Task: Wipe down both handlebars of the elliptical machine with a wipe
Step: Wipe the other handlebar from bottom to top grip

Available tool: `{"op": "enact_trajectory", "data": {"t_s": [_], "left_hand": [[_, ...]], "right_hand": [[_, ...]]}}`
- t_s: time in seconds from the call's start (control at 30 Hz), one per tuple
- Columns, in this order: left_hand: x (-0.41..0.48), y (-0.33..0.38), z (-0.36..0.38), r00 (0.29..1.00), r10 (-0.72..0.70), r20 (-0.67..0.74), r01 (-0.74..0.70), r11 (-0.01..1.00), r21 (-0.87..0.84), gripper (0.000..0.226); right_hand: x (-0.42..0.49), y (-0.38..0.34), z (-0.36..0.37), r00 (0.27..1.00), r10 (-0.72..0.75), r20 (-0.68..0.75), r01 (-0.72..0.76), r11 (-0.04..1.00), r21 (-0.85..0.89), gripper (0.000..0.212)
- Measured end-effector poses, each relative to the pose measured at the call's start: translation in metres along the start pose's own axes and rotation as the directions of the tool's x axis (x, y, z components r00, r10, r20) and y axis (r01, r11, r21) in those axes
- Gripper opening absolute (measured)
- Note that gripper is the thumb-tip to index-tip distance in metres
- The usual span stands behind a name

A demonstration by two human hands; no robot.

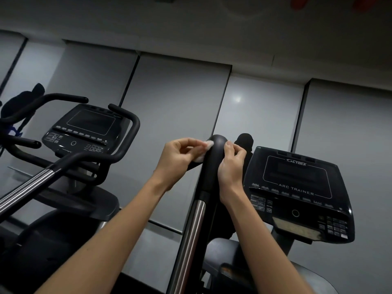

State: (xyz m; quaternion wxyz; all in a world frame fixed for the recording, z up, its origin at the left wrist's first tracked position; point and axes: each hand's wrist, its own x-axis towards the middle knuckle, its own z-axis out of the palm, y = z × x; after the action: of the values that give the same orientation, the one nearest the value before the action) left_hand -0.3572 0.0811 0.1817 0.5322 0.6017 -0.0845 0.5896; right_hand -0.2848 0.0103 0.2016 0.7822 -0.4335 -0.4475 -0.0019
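Note:
A black padded handlebar grip (212, 164) rises in the middle of the view on a shiny steel tube (191, 236). My left hand (180, 160) pinches a small white wipe (204, 150) and presses it against the left side of the grip near its rounded top. My right hand (231, 166) holds the right side of the same grip, fingers curled round it. Whether the wipe reaches under my right fingers is hidden. The machine's second handlebar is not in view.
The machine's console (297, 187), marked Cybex Arc Trainer, stands to the right of the grip. A second machine with its own console (84, 130) and black handlebars (129, 132) stands at the left. A steel bar (27, 187) slants across the lower left. Grey wall panels (176, 115) lie behind.

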Motion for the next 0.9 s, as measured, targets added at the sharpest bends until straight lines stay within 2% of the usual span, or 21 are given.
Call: {"op": "enact_trajectory", "data": {"t_s": [0.13,0.27,0.33,0.5,0.6,0.67,0.8,0.9], "left_hand": [[-0.026,0.004,-0.009,0.983,0.131,0.127,-0.144,0.984,0.102,0.015],[-0.003,0.006,0.002,0.947,0.317,0.046,-0.312,0.881,0.356,0.017],[0.022,0.002,0.009,0.936,0.351,-0.016,-0.306,0.836,0.455,0.018],[0.068,-0.026,0.017,0.97,0.185,-0.16,-0.08,0.857,0.509,0.011],[0.063,-0.05,0.007,0.953,0.144,-0.266,0.026,0.837,0.546,0.023],[0.064,-0.055,0.004,0.947,0.11,-0.302,0.067,0.851,0.521,0.024],[0.082,-0.031,0.02,0.974,0.047,-0.223,0.063,0.884,0.462,0.017],[0.085,-0.012,0.024,0.991,0.068,-0.115,-0.005,0.88,0.475,0.013]], "right_hand": [[0.0,0.001,-0.001,1.0,0.017,0.006,-0.017,1.0,0.009,0.016],[0.001,0.001,-0.001,1.0,0.009,0.006,-0.009,1.0,0.004,0.015],[0.001,0.001,-0.002,1.0,0.003,0.008,-0.002,1.0,-0.002,0.014],[0.004,0.004,-0.001,1.0,-0.018,-0.012,0.018,1.0,0.0,0.011],[0.004,0.004,-0.002,0.999,-0.031,-0.012,0.031,1.0,0.004,0.011],[0.005,0.004,-0.002,0.999,-0.043,-0.005,0.043,0.999,-0.01,0.011],[0.005,0.005,-0.003,1.0,-0.023,-0.012,0.023,1.0,0.004,0.012],[0.006,0.002,-0.003,0.997,0.071,-0.023,-0.07,0.996,0.05,0.015]]}}
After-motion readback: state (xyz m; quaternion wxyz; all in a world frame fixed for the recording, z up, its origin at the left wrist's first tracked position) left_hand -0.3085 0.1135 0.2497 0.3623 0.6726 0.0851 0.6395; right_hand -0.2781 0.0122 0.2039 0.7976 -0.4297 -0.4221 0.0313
